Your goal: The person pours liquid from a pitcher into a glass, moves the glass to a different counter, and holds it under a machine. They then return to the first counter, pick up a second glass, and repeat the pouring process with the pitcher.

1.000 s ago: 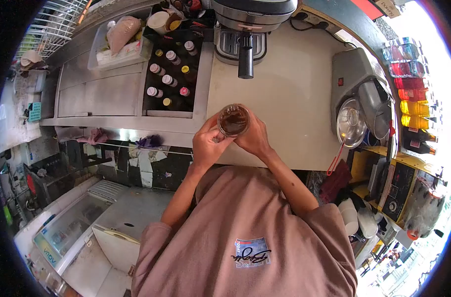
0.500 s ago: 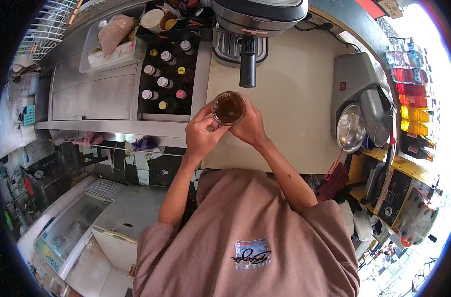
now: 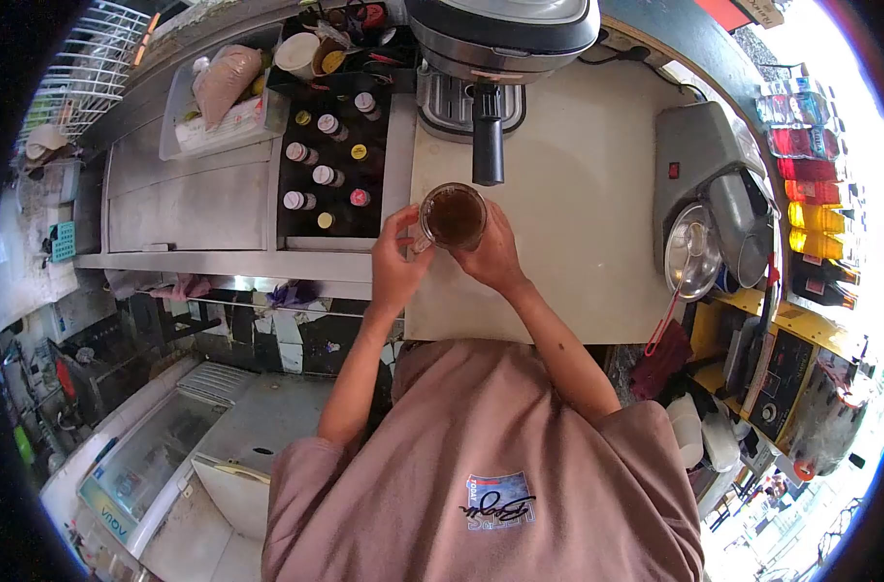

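A clear glass mug (image 3: 454, 215) of dark brown liquid is held above the pale worktop, below the black handle of the espresso machine. My right hand (image 3: 491, 257) wraps round the mug's right and lower side. On the other side my left hand (image 3: 396, 260) has its fingers and thumb curled at the mug's handle. The black portafilter handle (image 3: 488, 141) points toward me from the espresso machine (image 3: 505, 44), a short way above the mug.
Left of the worktop (image 3: 558, 291) several capped bottles (image 3: 327, 176) stand in a recess. A plastic tub (image 3: 185, 136) holds a bag of powder. At the right are a grey appliance (image 3: 694, 145) and a metal strainer (image 3: 692, 254) with a red handle.
The left hand's fingers have loosened slightly around the mug's handle. The right hand still holds the mug, and the whole view has shifted a little.
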Tool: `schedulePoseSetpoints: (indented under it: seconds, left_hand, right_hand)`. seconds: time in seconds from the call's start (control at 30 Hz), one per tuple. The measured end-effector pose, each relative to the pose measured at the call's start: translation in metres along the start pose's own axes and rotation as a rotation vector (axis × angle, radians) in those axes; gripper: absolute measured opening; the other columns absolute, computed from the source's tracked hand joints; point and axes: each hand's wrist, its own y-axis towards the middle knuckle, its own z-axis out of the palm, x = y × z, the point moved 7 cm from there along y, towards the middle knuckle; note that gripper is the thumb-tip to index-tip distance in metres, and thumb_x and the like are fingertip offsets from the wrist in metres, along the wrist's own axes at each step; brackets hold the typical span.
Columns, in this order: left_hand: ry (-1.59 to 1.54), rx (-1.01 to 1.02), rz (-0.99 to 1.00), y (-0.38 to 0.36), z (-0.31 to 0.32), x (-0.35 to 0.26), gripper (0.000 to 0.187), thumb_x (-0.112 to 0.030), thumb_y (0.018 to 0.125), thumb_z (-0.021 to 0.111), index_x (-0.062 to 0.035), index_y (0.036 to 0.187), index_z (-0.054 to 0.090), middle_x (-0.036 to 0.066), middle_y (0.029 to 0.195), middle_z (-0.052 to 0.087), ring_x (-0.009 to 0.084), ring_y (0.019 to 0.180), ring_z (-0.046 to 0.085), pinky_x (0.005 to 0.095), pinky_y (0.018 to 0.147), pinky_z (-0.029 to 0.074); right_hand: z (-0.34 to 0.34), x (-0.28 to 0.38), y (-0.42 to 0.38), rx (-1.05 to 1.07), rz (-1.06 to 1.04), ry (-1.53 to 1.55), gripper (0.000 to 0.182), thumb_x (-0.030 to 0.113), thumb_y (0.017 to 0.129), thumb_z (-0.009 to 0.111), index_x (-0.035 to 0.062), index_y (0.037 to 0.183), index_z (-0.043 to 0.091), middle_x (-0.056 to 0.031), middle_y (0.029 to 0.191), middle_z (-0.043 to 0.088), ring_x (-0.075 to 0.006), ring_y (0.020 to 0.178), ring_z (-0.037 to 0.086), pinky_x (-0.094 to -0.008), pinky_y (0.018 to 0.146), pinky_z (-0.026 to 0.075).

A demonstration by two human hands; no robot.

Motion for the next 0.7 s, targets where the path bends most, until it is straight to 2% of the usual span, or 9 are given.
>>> schedulePoseSetpoints:
  seconds: [0.13, 0.2, 0.23, 0.3, 0.4, 0.63, 0.7]
  left_hand:
    - [0.156, -0.125, 0.151, -0.011, 0.010, 0.005, 0.049, -0.005, 0.081, 0.075, -0.0037, 0.125, 0.055, 0.015, 0.136, 0.055, 0.0303, 0.119, 0.059, 0.0378, 0.098, 0.048]
    - [0.393, -0.229, 0.250, -0.018, 0.012, 0.002, 0.043, -0.006, 0.086, 0.070, -0.0014, 0.126, 0.054, 0.016, 0.138, 0.054, 0.0347, 0.123, 0.056, 0.0386, 0.101, 0.046]
    - [0.391, -0.230, 0.253, -0.020, 0.015, 0.007, 0.043, -0.006, 0.086, 0.070, -0.0014, 0.126, 0.054, 0.016, 0.138, 0.054, 0.0347, 0.123, 0.056, 0.0386, 0.101, 0.046]
    - [0.168, -0.234, 0.152, -0.024, 0.017, 0.022, 0.033, -0.006, 0.092, 0.063, 0.0005, 0.124, 0.054, 0.018, 0.140, 0.053, 0.0375, 0.125, 0.055, 0.0402, 0.102, 0.046]
    - [0.105, -0.199, 0.061, -0.024, 0.019, 0.030, 0.027, -0.007, 0.097, 0.057, 0.0014, 0.122, 0.055, 0.019, 0.140, 0.054, 0.0381, 0.127, 0.054, 0.0417, 0.103, 0.045]
    - [0.208, -0.250, 0.140, -0.014, 0.013, 0.023, 0.025, -0.010, 0.099, 0.056, 0.0013, 0.121, 0.055, 0.019, 0.132, 0.058, 0.0385, 0.119, 0.058, 0.0409, 0.095, 0.049]
    - [0.234, -0.243, 0.155, -0.009, 0.011, 0.019, 0.025, -0.011, 0.099, 0.057, 0.0009, 0.120, 0.055, 0.018, 0.123, 0.060, 0.0380, 0.112, 0.060, 0.0423, 0.090, 0.051]
  right_hand:
    - [0.002, -0.001, -0.001, -0.012, 0.007, -0.052, 0.075, 0.014, 0.069, 0.082, 0.0025, 0.135, 0.048, -0.0171, 0.128, 0.059, -0.0383, 0.119, 0.056, -0.0464, 0.102, 0.044]
    - [0.003, -0.003, -0.004, 0.006, 0.037, -0.069, 0.075, 0.015, 0.069, 0.082, 0.0025, 0.135, 0.048, -0.0172, 0.128, 0.058, -0.0381, 0.119, 0.056, -0.0465, 0.102, 0.044]
    - [0.003, -0.004, -0.004, -0.005, 0.035, -0.071, 0.076, 0.016, 0.070, 0.082, 0.0024, 0.136, 0.048, -0.0172, 0.128, 0.058, -0.0378, 0.119, 0.056, -0.0463, 0.102, 0.044]
    - [0.003, -0.004, -0.005, -0.015, 0.033, -0.072, 0.076, 0.016, 0.070, 0.082, 0.0024, 0.136, 0.047, -0.0172, 0.128, 0.058, -0.0376, 0.119, 0.056, -0.0461, 0.102, 0.044]
    - [0.006, -0.005, -0.006, -0.025, 0.036, -0.100, 0.077, 0.017, 0.069, 0.083, 0.0020, 0.136, 0.047, -0.0174, 0.128, 0.058, -0.0373, 0.119, 0.056, -0.0456, 0.101, 0.045]
    - [0.005, -0.005, -0.004, -0.091, 0.047, -0.124, 0.077, 0.022, 0.068, 0.087, -0.0001, 0.131, 0.048, -0.0175, 0.123, 0.060, -0.0375, 0.113, 0.058, -0.0461, 0.097, 0.047]
    - [0.005, -0.003, -0.001, -0.116, 0.056, -0.126, 0.077, 0.024, 0.068, 0.087, -0.0005, 0.130, 0.049, -0.0173, 0.121, 0.060, -0.0375, 0.111, 0.058, -0.0462, 0.095, 0.047]
